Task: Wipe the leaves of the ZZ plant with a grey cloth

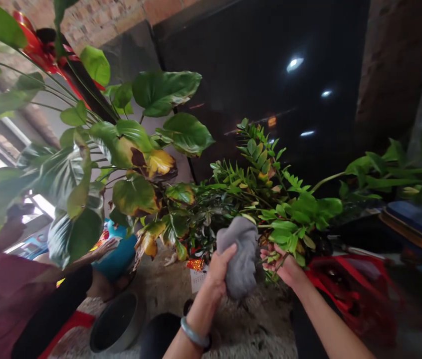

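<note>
Gripping grey cloth (241, 257), likely soft and light, in closed left hand (219, 273); right of cloth, cupping leafy sprig (273, 257), probably fragile, in half-open right hand (290, 270); best supported from below.

Left grip (219, 271) holding grey cloth (243, 259); right grip (289, 269) among green leaves (288, 239); dark basin (115, 319) on floor (162, 289).

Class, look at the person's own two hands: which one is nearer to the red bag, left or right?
Right. The right hand is at the green leaves, just left of the red bag; the left hand, holding a grey cloth, is farther left.
</note>
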The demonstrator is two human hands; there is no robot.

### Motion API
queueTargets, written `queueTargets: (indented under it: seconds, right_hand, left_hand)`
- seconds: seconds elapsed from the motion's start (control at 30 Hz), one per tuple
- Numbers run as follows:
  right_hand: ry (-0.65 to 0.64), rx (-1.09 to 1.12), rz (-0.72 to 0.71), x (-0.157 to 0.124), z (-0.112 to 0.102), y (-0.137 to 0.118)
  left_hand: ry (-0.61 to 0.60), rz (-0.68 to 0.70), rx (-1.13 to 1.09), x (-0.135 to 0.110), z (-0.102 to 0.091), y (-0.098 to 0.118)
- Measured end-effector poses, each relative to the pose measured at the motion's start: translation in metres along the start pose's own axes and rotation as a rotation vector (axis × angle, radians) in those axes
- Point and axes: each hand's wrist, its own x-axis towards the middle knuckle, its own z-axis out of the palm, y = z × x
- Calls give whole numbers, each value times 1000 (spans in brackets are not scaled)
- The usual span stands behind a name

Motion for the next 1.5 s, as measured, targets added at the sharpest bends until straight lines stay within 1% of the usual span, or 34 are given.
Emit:
queueTargets:
  seconds: [0.07, 0.1, 0.17, 0.2, 0.27, 0.37, 0.4, 0.43, 0.5, 0.53, 0.57, 0.6, 0.67, 0.7, 0.73, 0.77, 0.87, 0.9, 0.93, 0.97, 1.0, 1.07, 1.1, 1.13, 1.17, 1.2, 1.23, 1.27, 1.3, 1.33, 1.4, 1.43, 1.47, 1.5]
  right_hand:
    - [-7, 9, -12, 2, -3, 1]
    - [-10, 12, -15, 3, -5, 1]
    - [-18, 16, -17, 4, -7, 1]
    - [-23, 17, -15, 4, -8, 0]
    - [-35, 16, -6, 3, -8, -1]
    - [-49, 13, 10, 0, -6, -2]
    - [-53, 14, 10, 0, -5, -3]
    - [-56, 15, 8, -1, -5, -3]
    - [-57, 15, 2, -1, -6, -3]
    - [-56, 12, -1, -1, -8, -3]
    - [-53, 7, -3, 0, -10, -3]
    - [-50, 3, -5, 0, -12, -3]
    - [-48, -5, -10, 1, -16, -4]
    - [-50, -7, -12, 0, -17, -4]
    - [-53, -9, -13, 0, -18, -5]
    - [-56, -11, -11, -1, -18, -5]
    - [-61, -22, -2, -4, -15, -5]
    - [-61, -25, -2, -5, -14, -5]
    - [-61, -28, -5, -5, -13, -5]
    - [-61, -30, -8, -5, -13, -4]
    - [-61, -33, -11, -4, -13, -3]
    - [-55, -41, -12, -1, -16, -2]
    - [-49, -46, -11, 0, -17, -2]
    - [-42, -50, -9, 1, -19, -2]
    - [-36, -53, -9, 1, -20, -1]
    - [-30, -53, -10, 1, -21, -2]
    - [-26, -50, -12, 1, -21, -2]
    - [-22, -47, -13, 0, -21, -2]
    - [-20, -44, -11, -2, -19, -3]
    - [-17, -42, -8, -3, -17, -3]
    - [-10, -39, 0, -6, -13, -4]
    - [-7, -38, 1, -8, -11, -4]
    - [-3, -37, 1, -9, -9, -4]
    - [0, -36, 0, -10, -8, -4]
  left_hand:
    - [-91, -131, 58, -10, -10, -25]
    - [-169, -184, 57, -17, -16, -35]
    - [-277, -218, 40, -31, -26, -40]
    - [-301, -199, 25, -36, -29, -34]
    - [-260, -116, -11, -36, -28, -10]
    - [-59, 42, -107, -14, -16, 31]
    - [7, 72, -134, -5, -11, 37]
    - [62, 76, -142, 3, -7, 38]
    - [105, 4, -86, 13, -4, 23]
    - [86, -63, -33, 14, -6, 9]
    - [33, -124, 25, 11, -9, -6]
    - [-58, -175, 57, 6, -13, -20]
    - [-214, -215, 75, -6, -22, -34]
    - [-254, -205, 69, -11, -24, -32]
    - [-260, -176, 57, -13, -24, -24]
    - [-235, -130, 40, -13, -21, -11]
    - [-76, 43, -66, 2, -6, 32]
    - [-19, 83, -100, 9, -1, 40]
    - [29, 95, -118, 16, 4, 42]
    - [61, 75, -114, 21, 6, 38]
    - [72, 31, -86, 23, 7, 28]
    - [27, -89, 11, 19, 0, -3]
    - [-41, -127, 54, 13, -5, -19]
    - [-142, -169, 76, 5, -12, -32]
    - [-219, -205, 88, -3, -18, -40]
    - [-288, -217, 89, -10, -23, -43]
    - [-331, -206, 79, -15, -25, -39]
    - [-341, -176, 64, -18, -26, -29]
    - [-319, -128, 41, -18, -26, -15]
    - [-267, -64, 12, -15, -23, 2]
    - [-109, 63, -62, -3, -16, 31]
    - [-34, 113, -93, 4, -13, 40]
    - [26, 146, -109, 11, -10, 43]
    - [60, 155, -101, 15, -9, 41]
